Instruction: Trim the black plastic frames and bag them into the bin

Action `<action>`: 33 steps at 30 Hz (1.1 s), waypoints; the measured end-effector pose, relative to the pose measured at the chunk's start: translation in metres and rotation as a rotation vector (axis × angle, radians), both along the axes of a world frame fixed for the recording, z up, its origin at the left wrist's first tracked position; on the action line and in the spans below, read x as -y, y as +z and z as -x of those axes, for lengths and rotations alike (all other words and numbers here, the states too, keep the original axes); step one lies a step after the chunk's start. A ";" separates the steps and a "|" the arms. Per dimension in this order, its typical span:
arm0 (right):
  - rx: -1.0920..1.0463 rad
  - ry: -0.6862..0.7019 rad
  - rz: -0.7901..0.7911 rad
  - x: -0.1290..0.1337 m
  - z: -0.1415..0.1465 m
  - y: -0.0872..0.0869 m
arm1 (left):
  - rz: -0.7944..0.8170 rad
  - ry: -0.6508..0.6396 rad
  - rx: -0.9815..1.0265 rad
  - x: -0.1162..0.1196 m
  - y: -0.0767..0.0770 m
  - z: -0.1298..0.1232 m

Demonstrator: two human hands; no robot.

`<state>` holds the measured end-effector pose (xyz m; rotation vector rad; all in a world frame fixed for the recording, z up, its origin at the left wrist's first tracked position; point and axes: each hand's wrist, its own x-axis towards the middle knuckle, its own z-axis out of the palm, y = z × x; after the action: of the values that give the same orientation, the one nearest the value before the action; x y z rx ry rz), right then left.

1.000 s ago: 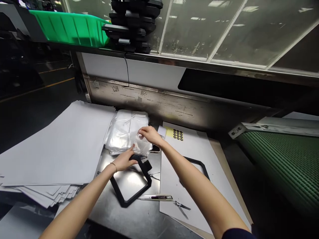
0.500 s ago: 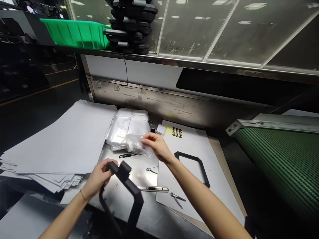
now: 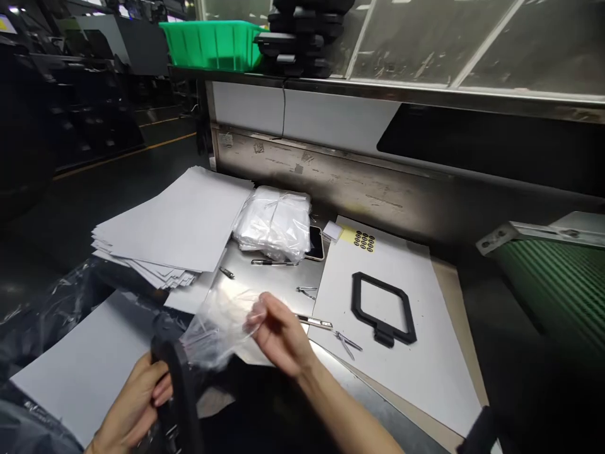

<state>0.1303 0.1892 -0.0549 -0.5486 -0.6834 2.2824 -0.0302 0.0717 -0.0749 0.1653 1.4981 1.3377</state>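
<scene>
My left hand (image 3: 142, 397) is closed on a black plastic frame (image 3: 177, 384), which is tilted on edge near the lower left and partly blurred. Pinched in my right hand (image 3: 278, 334) is a clear plastic bag (image 3: 215, 328), which hangs loosely toward the black frame. Whether bag and frame touch I cannot tell. Behind my hands lies a stack of clear plastic bags (image 3: 274, 221). A second black frame (image 3: 382, 306) rests flat on the white sheet (image 3: 425, 372) to the right.
Pliers (image 3: 347, 343), a box cutter (image 3: 314, 321), small nippers (image 3: 307, 290), a pen (image 3: 274, 262) and a phone (image 3: 315, 243) lie on the metal table. White sheets (image 3: 184, 221) are piled at left. A green conveyor belt (image 3: 558, 277) stands at right, a green bin (image 3: 212, 47) on the shelf.
My right hand has drawn one clear bag off the stack, toward me. My left hand has brought the black frame lower and to the left. The view has shifted left.
</scene>
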 end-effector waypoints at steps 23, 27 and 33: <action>0.788 0.456 -1.340 0.059 -0.048 -0.007 | 0.161 -0.471 -0.181 0.056 -0.021 0.001; 0.702 0.508 -1.458 0.087 -0.054 -0.014 | 0.187 -0.566 -0.158 0.053 -0.013 0.003; 0.493 0.436 -1.248 0.089 0.004 -0.038 | 0.193 -0.558 -0.179 0.039 -0.025 0.001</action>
<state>0.1263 0.0999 -0.0929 -0.3201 -2.3701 1.5498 -0.0308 0.0328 -0.0998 0.5467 1.5678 0.7427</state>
